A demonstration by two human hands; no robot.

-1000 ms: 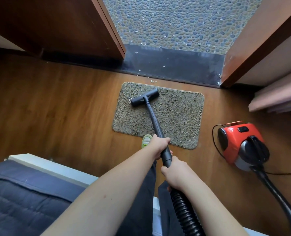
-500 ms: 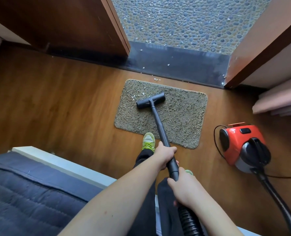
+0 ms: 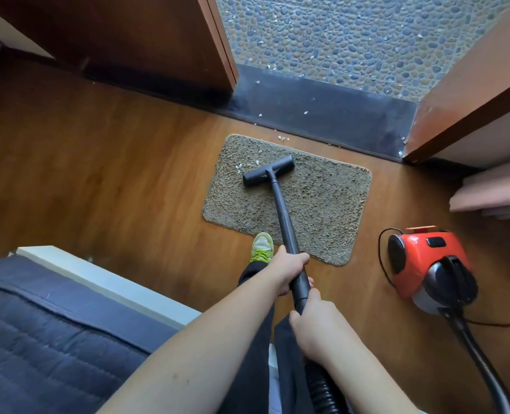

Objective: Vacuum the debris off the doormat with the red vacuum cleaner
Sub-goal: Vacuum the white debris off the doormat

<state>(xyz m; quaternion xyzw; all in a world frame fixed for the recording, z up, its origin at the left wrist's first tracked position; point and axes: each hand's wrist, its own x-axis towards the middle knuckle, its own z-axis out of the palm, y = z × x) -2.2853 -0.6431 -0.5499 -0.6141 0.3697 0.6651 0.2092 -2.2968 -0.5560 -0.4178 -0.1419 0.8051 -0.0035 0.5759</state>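
1. While both hands grip the wand (image 3: 283, 216), left hand (image 3: 286, 271) ahead of right hand (image 3: 313, 321), the nozzle (image 3: 268, 170) sits mid-doormat (image 3: 322, 204)
2. Red vacuum cleaner (image 3: 426, 264) parked right
3. Next, I'd guess: push toward the far-left debris (image 3: 239, 166)

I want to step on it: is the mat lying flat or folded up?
Flat. The doormat lies spread on the floor, all four corners down.

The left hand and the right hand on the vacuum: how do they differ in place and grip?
The left hand grips the rigid black tube further down, nearer the doormat; the right hand grips behind it, where the tube meets the ribbed hose. The left hand comes from the left side, its fingers wrapped over the tube; the right hand shows mainly its back. Both hold the same wand firmly.
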